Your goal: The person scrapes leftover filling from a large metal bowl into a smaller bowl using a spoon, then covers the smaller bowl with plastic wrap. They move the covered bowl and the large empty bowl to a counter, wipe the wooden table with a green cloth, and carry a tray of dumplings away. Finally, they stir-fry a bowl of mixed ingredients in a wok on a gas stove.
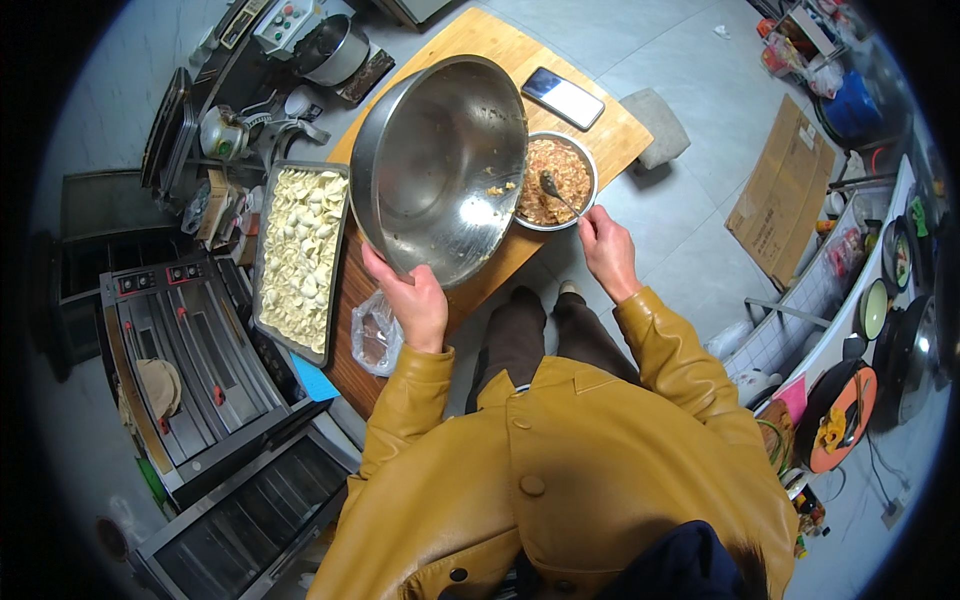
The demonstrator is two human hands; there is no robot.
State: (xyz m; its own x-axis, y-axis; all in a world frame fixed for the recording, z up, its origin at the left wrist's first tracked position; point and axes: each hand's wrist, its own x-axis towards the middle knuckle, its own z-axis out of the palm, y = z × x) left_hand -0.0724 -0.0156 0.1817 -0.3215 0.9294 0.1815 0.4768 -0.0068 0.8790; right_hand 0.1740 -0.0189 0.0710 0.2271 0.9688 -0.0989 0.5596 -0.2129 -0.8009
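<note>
Steel bowl (440,165) tilts over a wooden table (480,33) on grey tiles (680,70), left grip (412,300) clasping it, right grip (610,252) seemingly a spoon (549,184).

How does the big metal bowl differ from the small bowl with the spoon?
The big bowl is tilted; the small bowl sits upright. The big bowl holds just a few scraps, the small bowl plenty of pinkish-brown mixture. The big bowl is much wider than the small bowl. Both are round.
</note>
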